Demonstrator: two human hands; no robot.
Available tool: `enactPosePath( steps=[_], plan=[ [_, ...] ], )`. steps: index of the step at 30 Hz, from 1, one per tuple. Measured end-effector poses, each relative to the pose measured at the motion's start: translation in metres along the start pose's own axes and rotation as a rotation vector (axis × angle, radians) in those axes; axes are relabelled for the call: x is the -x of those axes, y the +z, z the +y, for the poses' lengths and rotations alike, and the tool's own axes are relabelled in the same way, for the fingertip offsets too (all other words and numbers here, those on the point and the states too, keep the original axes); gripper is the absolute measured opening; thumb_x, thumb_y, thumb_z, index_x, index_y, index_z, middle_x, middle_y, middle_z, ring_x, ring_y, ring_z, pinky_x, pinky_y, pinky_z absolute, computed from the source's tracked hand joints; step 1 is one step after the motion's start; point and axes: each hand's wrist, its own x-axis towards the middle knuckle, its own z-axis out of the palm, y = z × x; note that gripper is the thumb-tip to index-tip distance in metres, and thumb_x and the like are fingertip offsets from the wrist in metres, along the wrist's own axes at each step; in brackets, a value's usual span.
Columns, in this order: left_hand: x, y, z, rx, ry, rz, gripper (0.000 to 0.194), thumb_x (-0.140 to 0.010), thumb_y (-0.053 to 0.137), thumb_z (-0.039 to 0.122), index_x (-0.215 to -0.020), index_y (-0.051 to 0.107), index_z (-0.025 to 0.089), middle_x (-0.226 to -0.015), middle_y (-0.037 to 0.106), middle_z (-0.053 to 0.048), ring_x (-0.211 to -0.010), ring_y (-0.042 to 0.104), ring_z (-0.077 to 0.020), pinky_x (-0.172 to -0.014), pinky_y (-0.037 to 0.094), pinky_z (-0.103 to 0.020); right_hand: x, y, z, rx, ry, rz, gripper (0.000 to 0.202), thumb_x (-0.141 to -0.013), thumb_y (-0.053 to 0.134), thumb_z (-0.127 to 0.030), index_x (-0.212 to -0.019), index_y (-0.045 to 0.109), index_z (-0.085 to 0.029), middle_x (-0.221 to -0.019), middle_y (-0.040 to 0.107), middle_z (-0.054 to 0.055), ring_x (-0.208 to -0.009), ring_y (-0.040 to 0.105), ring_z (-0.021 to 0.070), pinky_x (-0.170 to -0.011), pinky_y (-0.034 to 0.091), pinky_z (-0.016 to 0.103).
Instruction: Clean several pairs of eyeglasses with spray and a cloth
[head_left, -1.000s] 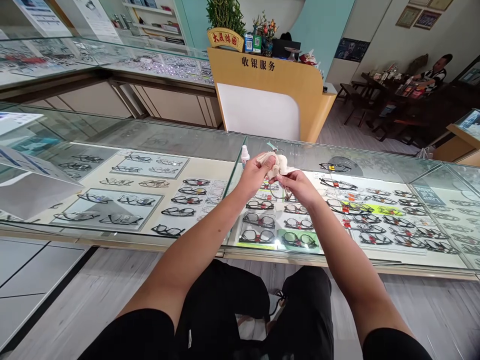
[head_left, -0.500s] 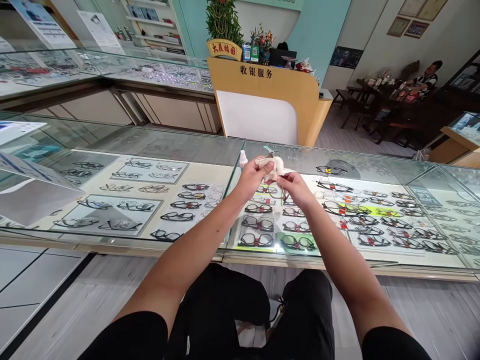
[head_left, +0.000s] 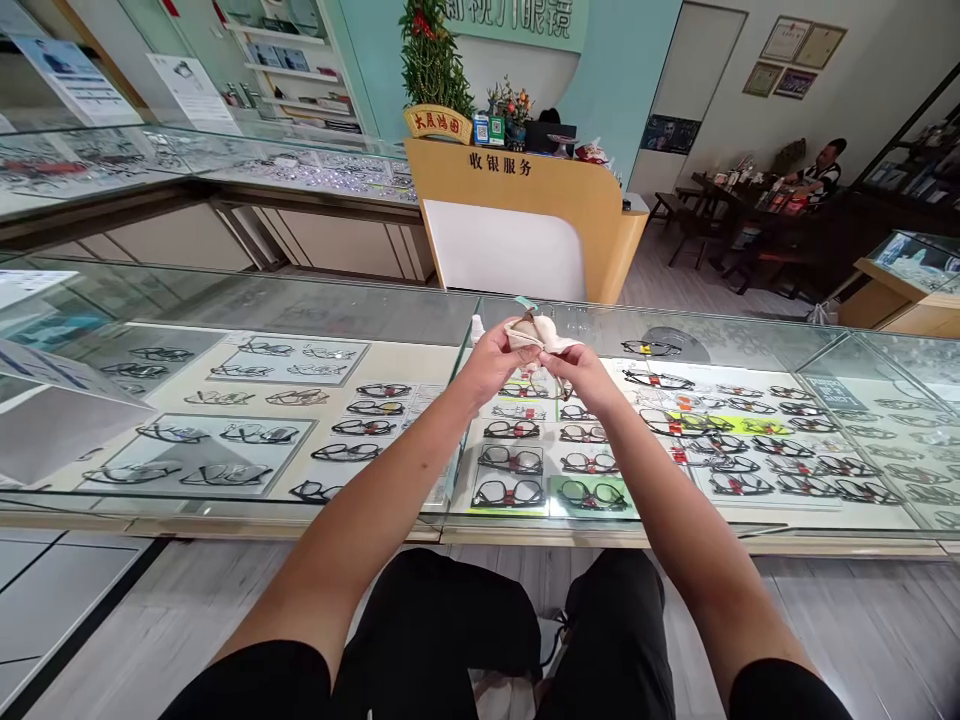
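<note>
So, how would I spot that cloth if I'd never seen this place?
Start at the big wood-coloured cash desk, then look below it in the picture, to the near glass counter. Over that counter the left hand and right hand come together, with the cloth bunched between them. It's crumpled, cream-coloured fabric, unlike the spectacle frames around it.

Light: indoor, fairly bright and even across your glass counter (head_left: 517,535); lamps out of view. Glare: pale reflections on its top, a small white glint beside the green card (head_left: 622,497). Shade: dark shelves (head_left: 919,180), far right, dim. Exposure: your black trousers (head_left: 442,610) nearly featureless. Edges: wide-angle stretch, your sleeves (head_left: 255,682) enlarged. Sharpness: cloth (head_left: 549,337) soft in detail; distant certificates (head_left: 786,38) illegible.
</note>
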Motion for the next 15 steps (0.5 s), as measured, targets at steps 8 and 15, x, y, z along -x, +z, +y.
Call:
enactPosePath(
  steps=[8,15],
  plan=[
    [-0.001,0.005,0.004,0.108,0.053,0.099,0.059,-0.070,0.100,0.063,-0.083,0.064,0.017,-0.066,0.063,0.002,-0.052,0.058,-0.0115,-0.045,0.046,-0.025,-0.001,0.013,-0.021,0.082,-0.002,-0.095,0.049,-0.075,0.089,-0.067,-0.084,0.082,-0.019,-0.080,0.075,0.005,-0.073,0.049,0.0171,-0.068,0.040,0.033],
    [-0.001,0.004,0.010,0.245,-0.099,0.071,0.035,-0.095,0.086,0.045,-0.096,0.072,0.012,-0.080,0.075,-0.006,-0.061,0.067,-0.0164,-0.056,0.054,-0.029,-0.001,0.006,-0.006,-0.035,0.009,-0.040,0.051,-0.076,0.089,-0.071,-0.087,0.082,-0.022,-0.085,0.078,0.005,-0.070,0.050,0.0158,-0.068,0.040,0.032]
  ],
)
